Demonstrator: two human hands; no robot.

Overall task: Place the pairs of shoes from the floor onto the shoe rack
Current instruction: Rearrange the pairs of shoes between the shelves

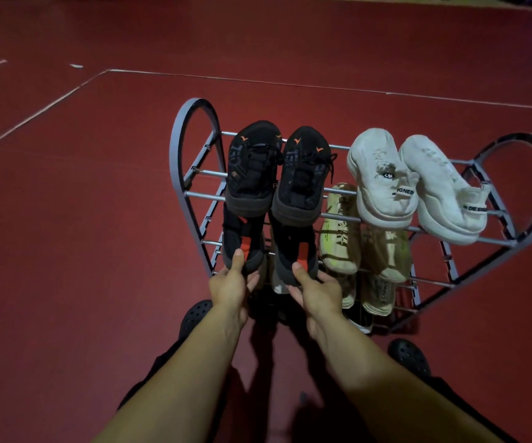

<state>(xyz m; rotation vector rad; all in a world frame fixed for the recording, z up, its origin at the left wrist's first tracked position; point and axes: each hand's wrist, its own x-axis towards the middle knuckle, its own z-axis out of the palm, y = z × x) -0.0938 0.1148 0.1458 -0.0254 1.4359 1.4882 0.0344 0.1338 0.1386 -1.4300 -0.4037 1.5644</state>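
left hand (231,287) gripping, thumb up | right hand (314,290) gripping

Indoor sports court/gym: red floor (82,219) w/ white boundary lines (34,115); shoe rack (191,174).

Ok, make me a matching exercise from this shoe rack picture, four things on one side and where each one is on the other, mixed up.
Things:
1. white shoes
2. black laced shoes
3. yellow shoes
4. black-and-red shoes

Places:
A. top shelf, left
B. held by the left hand and right hand
C. top shelf, right
D. second shelf, right

Pairs: 1-C, 2-A, 3-D, 4-B
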